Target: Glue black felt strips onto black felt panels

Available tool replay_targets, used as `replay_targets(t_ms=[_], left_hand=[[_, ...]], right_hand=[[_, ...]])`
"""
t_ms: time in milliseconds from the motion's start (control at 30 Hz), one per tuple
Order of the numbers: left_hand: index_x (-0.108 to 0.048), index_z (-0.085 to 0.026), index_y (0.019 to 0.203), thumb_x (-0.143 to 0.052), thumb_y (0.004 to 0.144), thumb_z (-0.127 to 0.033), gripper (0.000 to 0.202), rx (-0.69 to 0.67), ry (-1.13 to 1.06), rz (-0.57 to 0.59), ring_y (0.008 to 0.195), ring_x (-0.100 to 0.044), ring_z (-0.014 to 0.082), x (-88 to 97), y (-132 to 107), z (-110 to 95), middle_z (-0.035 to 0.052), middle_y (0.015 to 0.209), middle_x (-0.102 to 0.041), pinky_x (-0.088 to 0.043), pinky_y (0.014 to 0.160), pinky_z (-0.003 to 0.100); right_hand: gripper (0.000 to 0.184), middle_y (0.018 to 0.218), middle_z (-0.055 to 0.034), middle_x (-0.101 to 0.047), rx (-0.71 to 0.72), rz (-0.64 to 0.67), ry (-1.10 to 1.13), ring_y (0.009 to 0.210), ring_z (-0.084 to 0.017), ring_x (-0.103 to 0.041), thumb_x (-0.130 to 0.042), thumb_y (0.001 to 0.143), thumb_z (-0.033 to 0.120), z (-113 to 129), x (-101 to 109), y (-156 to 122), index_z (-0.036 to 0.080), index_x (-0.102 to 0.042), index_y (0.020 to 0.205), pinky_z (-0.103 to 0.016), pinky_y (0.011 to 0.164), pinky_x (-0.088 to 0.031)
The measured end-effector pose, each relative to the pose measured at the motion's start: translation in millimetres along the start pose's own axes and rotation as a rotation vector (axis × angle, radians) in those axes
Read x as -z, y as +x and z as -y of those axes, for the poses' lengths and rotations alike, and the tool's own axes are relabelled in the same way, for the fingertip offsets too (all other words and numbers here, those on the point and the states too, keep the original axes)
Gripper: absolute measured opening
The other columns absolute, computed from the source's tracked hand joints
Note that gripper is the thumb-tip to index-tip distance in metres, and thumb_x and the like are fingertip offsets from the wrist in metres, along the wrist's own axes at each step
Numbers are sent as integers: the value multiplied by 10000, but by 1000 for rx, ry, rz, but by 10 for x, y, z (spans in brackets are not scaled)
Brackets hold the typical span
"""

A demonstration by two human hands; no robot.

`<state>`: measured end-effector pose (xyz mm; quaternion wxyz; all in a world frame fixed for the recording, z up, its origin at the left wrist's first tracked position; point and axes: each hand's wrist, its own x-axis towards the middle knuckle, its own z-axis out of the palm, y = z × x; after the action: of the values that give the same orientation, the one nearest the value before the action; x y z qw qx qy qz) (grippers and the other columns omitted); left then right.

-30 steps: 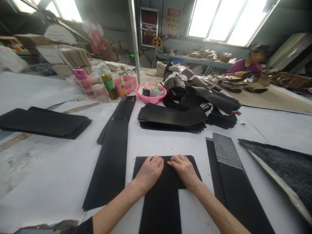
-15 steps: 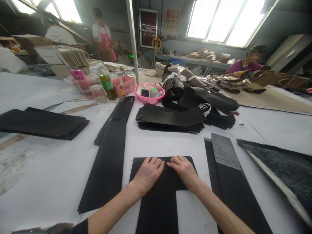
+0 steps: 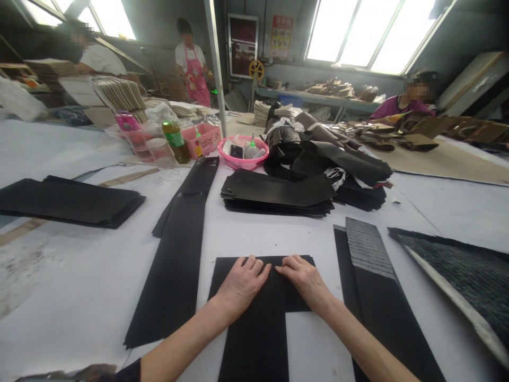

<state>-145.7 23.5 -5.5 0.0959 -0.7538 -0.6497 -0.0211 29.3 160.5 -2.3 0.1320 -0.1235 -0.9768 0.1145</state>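
Note:
A black sheet (image 3: 254,334) with a cut-out corner lies flat on the white table (image 3: 79,297) right in front of me. My left hand (image 3: 240,286) presses palm down on its far part, fingers stretched out and close together. My right hand (image 3: 304,281) lies flat beside it, fingertips almost touching the left hand's. Neither hand grips anything.
A long black strip (image 3: 178,254) lies to the left, a grey-topped strip (image 3: 369,270) and a dark textured sheet (image 3: 457,276) to the right. Stacks of black sheets (image 3: 278,193) (image 3: 71,199) sit farther off. A pink bowl (image 3: 243,154), a bottle (image 3: 177,140) and other people stand beyond.
My hands stay pressed on the black sheet, barely shifted. A person in a pink apron at the back has walked to the right.

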Motion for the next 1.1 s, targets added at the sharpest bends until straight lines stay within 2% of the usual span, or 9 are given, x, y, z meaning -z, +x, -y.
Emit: replay_targets(t_ms=[167,267,400,500,633,733,833,1000,1100], left_hand=[[-434,-181,1311,-471,879,-96,442,6,6,2,1072,-502,288,-21,-8,-2,101,1085,-555,-446,870,422],[-431,-187,1313,-478,876,-94,449,2,9,-6,1070,-504,291,-8,-12,0,101,1076,-557,-454,862,425],[-438,-181,1297,-477,882,-96,425,1,-38,-57,1024,-528,283,-6,-13,11,101,1045,-565,-475,835,427],[-503,-142,1193,-452,900,-95,302,4,-111,-103,963,-553,252,-61,-32,60,94,995,-575,-495,812,398],[-548,-120,1065,-439,910,-80,193,-7,-161,-122,979,-568,207,-152,-108,205,78,997,-586,-506,849,332],[-548,-130,1056,-433,920,-82,184,-42,-200,-137,1047,-557,184,-175,-170,324,66,1052,-589,-489,909,297],[-552,-152,1048,-437,928,-103,173,-50,-237,-152,1050,-563,163,-172,-205,403,48,1067,-593,-495,907,275],[-551,-163,1075,-447,938,-157,172,-3,-251,-185,1055,-572,166,-171,-228,459,51,1094,-593,-520,870,279],[-539,-157,1117,-440,934,-130,210,-34,-218,-196,1067,-577,174,-177,-237,472,62,1114,-601,-517,890,293]], right_hand=[[239,1016,-40,-578,-59,5,57,976,-172,-547,-487,935,160,-61,36,-128,259,-625,1103,-292,834,-496],[217,1006,-29,-593,-98,-5,81,963,-169,-560,-487,938,183,-52,71,-149,274,-646,1054,-283,812,-502],[180,973,-27,-618,-203,-121,100,932,-174,-565,-509,935,218,115,28,-23,260,-645,1046,-302,812,-496],[217,998,-35,-614,-168,-138,56,938,-178,-554,-542,922,227,279,-122,119,251,-612,1126,-311,824,-483],[211,969,-39,-606,-101,-103,-30,887,-185,-542,-540,922,219,363,-284,216,259,-634,1107,-322,771,-456],[278,979,-35,-588,-63,-68,-68,895,-178,-527,-508,938,190,348,-285,214,295,-601,1178,-323,782,-429],[352,1001,-32,-566,-54,-30,-109,915,-177,-511,-521,930,168,337,-259,198,328,-555,1242,-317,792,-418],[394,1014,-30,-551,-51,-9,-128,929,-174,-507,-535,921,154,350,-244,203,348,-535,1265,-316,800,-417],[434,1015,-26,-540,-36,19,-132,927,-168,-506,-535,916,133,358,-215,221,360,-513,1286,-317,807,-421]])
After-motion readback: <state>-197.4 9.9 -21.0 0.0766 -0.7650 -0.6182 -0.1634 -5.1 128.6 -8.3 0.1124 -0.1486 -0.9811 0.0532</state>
